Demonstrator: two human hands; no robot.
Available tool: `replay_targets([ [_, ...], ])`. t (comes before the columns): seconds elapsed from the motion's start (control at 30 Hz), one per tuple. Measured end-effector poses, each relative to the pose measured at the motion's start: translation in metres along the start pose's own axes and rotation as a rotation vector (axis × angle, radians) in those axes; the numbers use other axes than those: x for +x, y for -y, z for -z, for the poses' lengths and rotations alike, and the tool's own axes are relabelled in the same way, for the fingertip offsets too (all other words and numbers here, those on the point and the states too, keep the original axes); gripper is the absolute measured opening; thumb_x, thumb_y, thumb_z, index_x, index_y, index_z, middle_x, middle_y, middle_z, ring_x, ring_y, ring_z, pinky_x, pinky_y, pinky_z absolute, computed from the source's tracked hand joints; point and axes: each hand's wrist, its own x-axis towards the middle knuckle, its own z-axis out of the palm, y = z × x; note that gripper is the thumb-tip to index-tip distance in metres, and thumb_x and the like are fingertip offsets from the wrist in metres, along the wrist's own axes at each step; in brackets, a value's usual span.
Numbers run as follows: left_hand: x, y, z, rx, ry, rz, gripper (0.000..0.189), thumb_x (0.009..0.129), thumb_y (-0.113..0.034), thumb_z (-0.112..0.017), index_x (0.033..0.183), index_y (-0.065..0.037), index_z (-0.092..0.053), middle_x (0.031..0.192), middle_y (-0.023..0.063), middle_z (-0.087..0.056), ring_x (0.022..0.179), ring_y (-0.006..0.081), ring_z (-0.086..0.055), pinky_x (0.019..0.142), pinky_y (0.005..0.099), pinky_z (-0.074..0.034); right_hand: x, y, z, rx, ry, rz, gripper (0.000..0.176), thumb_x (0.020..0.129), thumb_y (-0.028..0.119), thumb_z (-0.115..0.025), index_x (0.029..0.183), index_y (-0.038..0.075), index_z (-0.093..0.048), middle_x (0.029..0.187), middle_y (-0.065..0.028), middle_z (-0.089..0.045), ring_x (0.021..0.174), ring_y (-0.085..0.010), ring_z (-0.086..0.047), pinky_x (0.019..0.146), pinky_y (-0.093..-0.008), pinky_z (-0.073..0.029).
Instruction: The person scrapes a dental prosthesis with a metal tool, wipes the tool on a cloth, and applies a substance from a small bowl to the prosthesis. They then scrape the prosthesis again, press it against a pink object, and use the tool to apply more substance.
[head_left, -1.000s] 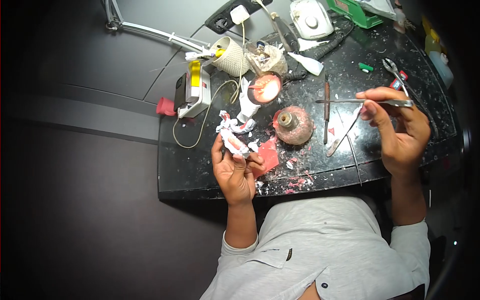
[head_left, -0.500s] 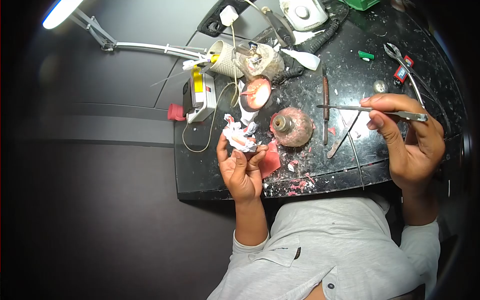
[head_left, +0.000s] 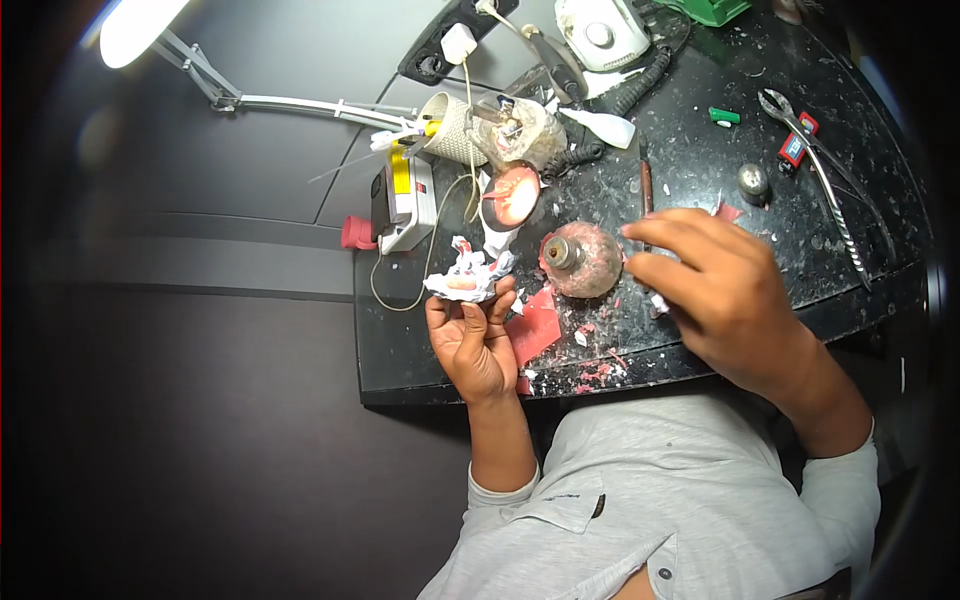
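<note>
My left hand [head_left: 474,350] holds up a crumbly white piece with pink patches [head_left: 462,282], which looks like a plaster dental model with wax, between thumb and fingers. Palm down, my right hand [head_left: 715,295] hovers over the table with two fingers stretched apart; its thumb is hidden. Those fingertips are at the lower part of a brown-handled knife [head_left: 646,185]. Whether the hand still has the slim metal carver is hidden. A round, pink-smeared burner with a metal neck [head_left: 583,262] stands between my hands. Beside my left hand lies a pink wax sheet [head_left: 536,328].
Behind the burner is a dark bowl of pink wax [head_left: 513,197]. Pliers [head_left: 822,165], a metal cap [head_left: 752,184] and a green piece [head_left: 723,116] lie right. A white tube [head_left: 602,127], a woven cup [head_left: 452,128] and a lamp arm [head_left: 300,104] are behind. Scraps litter the front edge.
My right hand has swung left and turned palm down toward the brown-handled knife; the metal carver it pinched no longer shows. My left hand has tilted the white piece and shifted slightly left.
</note>
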Motion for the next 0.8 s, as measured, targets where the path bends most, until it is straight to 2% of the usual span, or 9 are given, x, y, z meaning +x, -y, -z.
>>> replay_targets([
  [0.07, 0.000, 0.000, 0.005, -0.023, 0.038, -0.006, 0.035, 0.098, -0.008, -0.061, 0.128, -0.002, -0.045, 0.115, 0.0194, -0.066, 0.102, 0.0359, -0.070, 0.083, 0.0376, -0.062, 0.006, 0.003, -0.011, -0.163, 0.114, 0.090, 0.020, 0.077, 0.002, -0.061, 0.096, -0.002, -0.066, 0.111, -0.0188, -0.067, 0.112, -0.0320, -0.063, 0.097, -0.0426, -0.050],
  [0.1, 0.000, 0.000, 0.008, -0.024, 0.041, -0.008, 0.035, 0.098, -0.008, -0.061, 0.128, -0.002, -0.045, 0.115, 0.0194, -0.066, 0.102, 0.0359, -0.070, 0.083, 0.0376, -0.062, 0.007, 0.005, -0.014, -0.110, 0.210, 0.049, 0.013, 0.081, 0.000, -0.058, 0.093, 0.000, -0.062, 0.126, -0.0203, -0.062, 0.129, -0.0358, -0.053, 0.113, -0.0495, -0.037],
  [0.13, 0.000, 0.000, 0.011, -0.044, 0.071, -0.011, 0.032, 0.098, -0.007, -0.061, 0.126, -0.002, -0.047, 0.115, 0.0186, -0.066, 0.106, 0.0352, -0.069, 0.085, 0.0379, -0.060, 0.007, 0.005, -0.018, -0.114, 0.209, 0.049, 0.013, 0.081, 0.000, -0.058, 0.093, 0.000, -0.062, 0.126, -0.0203, -0.062, 0.129, -0.0358, -0.053, 0.113, -0.0495, -0.037],
  [0.23, 0.000, 0.002, 0.017, -0.066, 0.116, -0.018, 0.028, 0.097, -0.005, -0.061, 0.124, -0.003, -0.051, 0.116, 0.0175, -0.067, 0.110, 0.0339, -0.067, 0.087, 0.0387, -0.057, 0.006, 0.001, -0.027, -0.297, 0.383, 0.123, 0.018, 0.085, 0.007, -0.053, 0.097, -0.005, -0.059, 0.128, -0.0273, -0.059, 0.134, -0.0402, -0.048, 0.119, -0.0512, -0.028],
  [0.33, 0.001, 0.002, 0.020, -0.053, 0.128, -0.025, 0.026, 0.097, -0.003, -0.060, 0.122, -0.004, -0.053, 0.118, 0.0166, -0.067, 0.112, 0.0338, -0.067, 0.089, 0.0396, -0.056, 0.007, 0.003, -0.029, -0.277, 0.460, 0.136, 0.018, 0.084, 0.006, -0.053, 0.097, -0.006, -0.060, 0.127, -0.0272, -0.059, 0.133, -0.0384, -0.049, 0.118, -0.0517, -0.029],
  [0.5, 0.003, -0.001, 0.022, -0.014, 0.124, -0.042, 0.026, 0.095, 0.001, -0.061, 0.120, -0.004, -0.056, 0.119, 0.0160, -0.067, 0.115, 0.0349, -0.066, 0.094, 0.0421, -0.055, 0.005, 0.005, -0.025, -0.259, 0.452, 0.153, 0.018, 0.083, 0.006, -0.054, 0.096, -0.005, -0.061, 0.124, -0.0257, -0.061, 0.129, -0.0353, -0.053, 0.118, -0.0529, -0.029],
  [0.67, 0.007, -0.002, 0.026, 0.100, 0.119, -0.120, 0.021, 0.093, 0.003, -0.062, 0.113, -0.002, -0.061, 0.118, 0.0169, -0.068, 0.115, 0.0377, -0.065, 0.103, 0.0484, -0.052, 0.003, 0.007, -0.020, -0.164, 0.481, 0.153, 0.016, 0.083, 0.006, -0.055, 0.093, -0.003, -0.062, 0.117, -0.0226, -0.066, 0.125, -0.0326, -0.057, 0.118, -0.0526, -0.029],
  [0.8, 0.011, 0.001, 0.030, 0.183, 0.121, -0.151, 0.016, 0.093, 0.004, -0.062, 0.109, 0.001, -0.062, 0.115, 0.0190, -0.069, 0.115, 0.0386, -0.065, 0.103, 0.0495, -0.052, -0.003, 0.005, -0.020, -0.113, 0.439, 0.170, 0.013, 0.083, 0.008, -0.056, 0.091, -0.001, -0.062, 0.113, -0.0204, -0.067, 0.124, -0.0318, -0.059, 0.117, -0.0541, -0.030],
])
